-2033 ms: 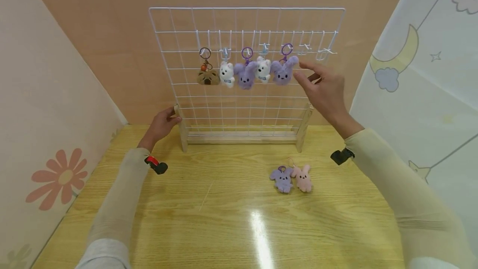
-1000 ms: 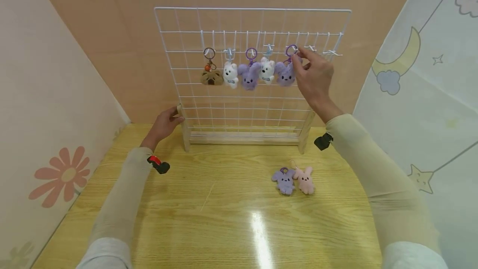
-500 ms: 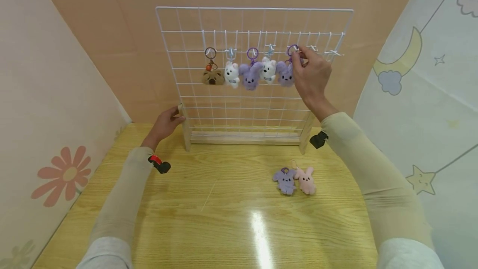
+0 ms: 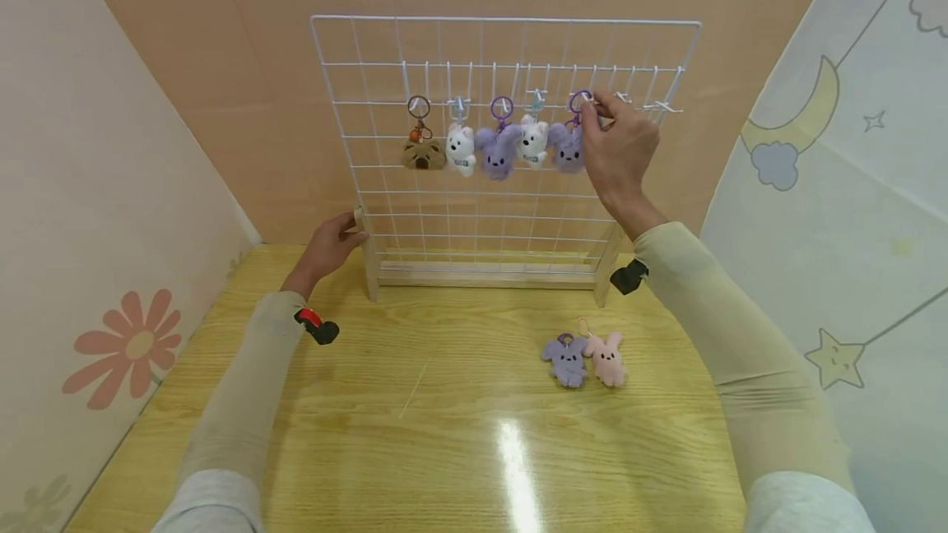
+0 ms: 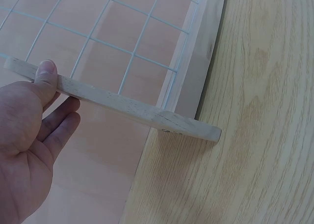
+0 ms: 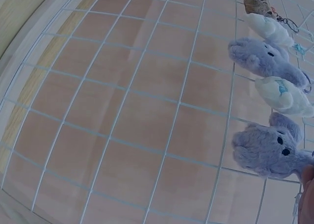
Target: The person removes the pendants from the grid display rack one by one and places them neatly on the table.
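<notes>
A white wire grid rack stands in wooden legs, with several plush keychains hanging in a row from its hooks. At the right end of the row is a purple bunny keychain. My right hand pinches at its purple ring; the fingertips partly cover ring and hook. In the right wrist view only a bit of that hand shows beside the bunny plush. My left hand grips the rack's left wooden leg, thumb on one side and fingers on the other.
A purple bunny keychain and a pink bunny keychain lie on the wooden table before the rack's right leg. Farther left hang white bear keychains and a brown plush keychain. A bare hook is at far right.
My right hand has moved left and up from beside the rightmost hanging purple bunny to its ring, its fingers closing together there. The left hand keeps its grip on the rack's leg.
</notes>
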Tool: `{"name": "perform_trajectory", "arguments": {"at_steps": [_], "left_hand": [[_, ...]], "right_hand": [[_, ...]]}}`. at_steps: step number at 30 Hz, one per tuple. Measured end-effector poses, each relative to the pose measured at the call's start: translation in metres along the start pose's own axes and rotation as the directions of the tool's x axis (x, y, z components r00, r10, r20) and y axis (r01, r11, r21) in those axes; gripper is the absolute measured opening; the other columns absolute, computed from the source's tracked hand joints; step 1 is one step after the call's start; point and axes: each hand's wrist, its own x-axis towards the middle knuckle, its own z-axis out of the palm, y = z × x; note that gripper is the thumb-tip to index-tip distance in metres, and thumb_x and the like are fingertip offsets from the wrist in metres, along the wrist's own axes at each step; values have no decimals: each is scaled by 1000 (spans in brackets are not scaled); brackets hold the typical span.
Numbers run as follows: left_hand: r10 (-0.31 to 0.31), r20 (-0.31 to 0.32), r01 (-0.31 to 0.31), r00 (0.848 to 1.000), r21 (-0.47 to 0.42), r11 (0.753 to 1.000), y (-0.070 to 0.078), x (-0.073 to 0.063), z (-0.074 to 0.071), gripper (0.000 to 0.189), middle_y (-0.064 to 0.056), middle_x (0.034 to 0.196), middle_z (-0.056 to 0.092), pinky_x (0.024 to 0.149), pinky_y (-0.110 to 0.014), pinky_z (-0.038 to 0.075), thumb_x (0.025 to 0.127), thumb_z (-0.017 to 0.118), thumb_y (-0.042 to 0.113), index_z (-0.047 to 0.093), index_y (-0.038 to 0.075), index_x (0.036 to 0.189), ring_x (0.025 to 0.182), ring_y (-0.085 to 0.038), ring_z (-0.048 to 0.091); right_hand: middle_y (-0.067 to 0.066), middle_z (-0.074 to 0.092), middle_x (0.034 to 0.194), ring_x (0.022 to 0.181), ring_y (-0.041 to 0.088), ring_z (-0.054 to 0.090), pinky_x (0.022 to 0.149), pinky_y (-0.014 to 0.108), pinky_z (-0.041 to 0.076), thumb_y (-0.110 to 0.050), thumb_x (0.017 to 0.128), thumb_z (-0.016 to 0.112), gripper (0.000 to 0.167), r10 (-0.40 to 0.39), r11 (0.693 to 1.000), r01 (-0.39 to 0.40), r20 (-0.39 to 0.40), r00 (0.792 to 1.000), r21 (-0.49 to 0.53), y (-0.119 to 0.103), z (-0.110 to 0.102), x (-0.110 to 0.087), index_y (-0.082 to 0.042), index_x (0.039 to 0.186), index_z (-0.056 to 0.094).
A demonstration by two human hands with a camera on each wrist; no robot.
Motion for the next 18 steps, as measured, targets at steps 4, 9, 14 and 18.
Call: {"name": "perform_trajectory", "arguments": {"at_steps": [4, 9, 14, 18], "left_hand": [[-1, -2, 1, 1000, 12, 1000, 0, 0, 0, 56, -27, 155, 43, 111, -58, 43, 107, 56, 18, 37, -2, 156, 135, -49, 49], [-7, 1, 7, 1000, 5, 1000, 0, 0, -1, 58, -27, 156, 42, 112, -58, 43, 107, 56, 19, 35, -2, 157, 136, -49, 48], [-14, 4, 14, 1000, 5, 1000, 0, 0, -1, 59, -27, 157, 40, 112, -58, 42, 108, 55, 19, 33, -2, 158, 137, -49, 47], [-9, 1, 9, 1000, 7, 1000, -1, 0, -1, 57, -27, 156, 41, 112, -58, 42, 108, 55, 19, 34, -2, 157, 137, -49, 48]], "right_hand": [[6, 79, 105, 78, 13, 71, 62, 6, 43, -24, 101, 64, 29, 7, 1000, -7, -2, 1000, 5, 0, 1, 0, -6, 119, 76], [7, 79, 104, 80, 14, 72, 61, 7, 43, -25, 100, 65, 29, 13, 1000, -13, -2, 1000, 8, -1, 2, 0, -5, 118, 76], [8, 79, 103, 79, 17, 74, 60, 6, 43, -23, 100, 65, 28, 13, 1000, -13, -1, 1000, 13, -2, 3, 1, -5, 117, 77], [7, 79, 101, 78, 16, 74, 60, 5, 44, -22, 99, 65, 26, 18, 1000, -18, -8, 1000, 16, -4, 3, 1, -5, 113, 79]]}}
